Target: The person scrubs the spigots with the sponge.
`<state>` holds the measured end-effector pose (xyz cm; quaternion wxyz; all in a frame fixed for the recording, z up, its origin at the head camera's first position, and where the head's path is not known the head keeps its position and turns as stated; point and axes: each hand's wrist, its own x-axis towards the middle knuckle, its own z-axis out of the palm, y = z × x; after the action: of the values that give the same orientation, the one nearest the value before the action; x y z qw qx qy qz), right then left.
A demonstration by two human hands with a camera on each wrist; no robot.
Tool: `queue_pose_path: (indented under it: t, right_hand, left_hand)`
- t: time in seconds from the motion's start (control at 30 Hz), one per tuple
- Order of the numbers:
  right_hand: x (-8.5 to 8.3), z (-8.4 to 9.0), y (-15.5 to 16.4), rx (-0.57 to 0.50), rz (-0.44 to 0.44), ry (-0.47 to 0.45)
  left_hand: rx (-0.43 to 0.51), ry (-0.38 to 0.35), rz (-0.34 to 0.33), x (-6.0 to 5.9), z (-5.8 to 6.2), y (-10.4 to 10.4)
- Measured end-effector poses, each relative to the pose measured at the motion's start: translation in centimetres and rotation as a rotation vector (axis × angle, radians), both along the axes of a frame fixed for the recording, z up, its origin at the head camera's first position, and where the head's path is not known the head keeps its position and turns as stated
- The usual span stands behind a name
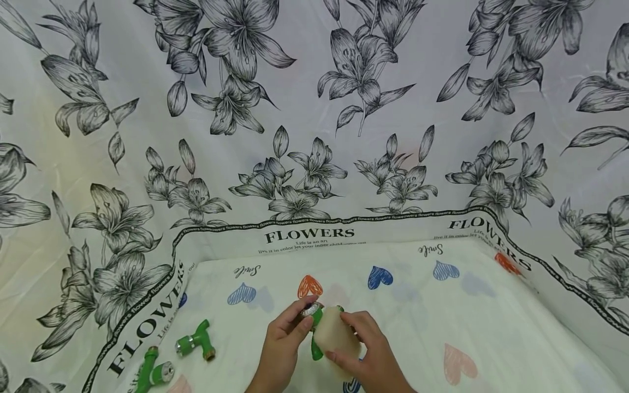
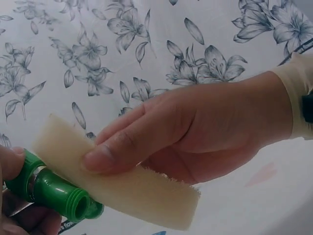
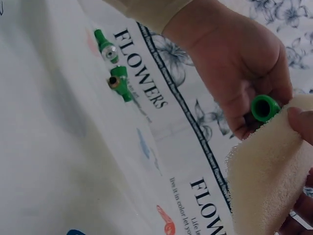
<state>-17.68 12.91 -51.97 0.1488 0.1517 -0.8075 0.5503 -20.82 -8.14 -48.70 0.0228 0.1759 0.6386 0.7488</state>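
A green valve fitting with a metal ring is held in my left hand, which grips it near the table's front middle. My right hand pinches a beige sponge and presses it against the fitting's side. In the left wrist view the sponge lies over the green fitting, with the right hand on top. In the right wrist view the fitting's open end pokes out between the left hand and the sponge.
Two more green fittings lie at the table's front left, also seen as fittings. The table cover has coloured hearts. A floral cloth printed "FLOWERS" rises behind and at both sides.
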Motion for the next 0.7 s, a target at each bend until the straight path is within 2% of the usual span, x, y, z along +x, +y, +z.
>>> queue_pose_path:
  t: [0.17,0.33,0.43,0.7]
  right_hand:
    - [-0.4,0.1,0.7,-0.005,-0.071,-0.053]
    - [-0.7,0.1,1.4,0.004,-0.111,-0.076]
    - [-0.9,0.1,1.7,0.005,-0.13,-0.116]
    - [-0.7,0.1,1.5,-0.051,-0.094,-0.177]
  left_hand:
    - [0.024,-0.003,-0.016,0.4,0.2,0.3]
    - [0.021,-0.016,-0.008,0.6,0.4,0.5]
    - [0.032,-0.02,-0.025,0.7,0.5,0.4]
    - [0.094,0.008,-0.09,0.9,0.4,0.2]
